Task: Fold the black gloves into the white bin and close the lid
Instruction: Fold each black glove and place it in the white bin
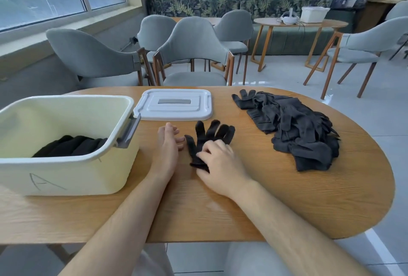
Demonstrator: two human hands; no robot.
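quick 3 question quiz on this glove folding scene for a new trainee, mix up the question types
1. True or false: the lid sits on the white bin.
2. Where is the pile of loose gloves? A) inside the bin B) on the table, right of the lid C) on a chair
3. Fill in: the ___ hand lies on top of the single spread glove.

Key:
1. False. It lies flat on the table beside the bin.
2. B
3. The right hand, its fingers curled on the glove.
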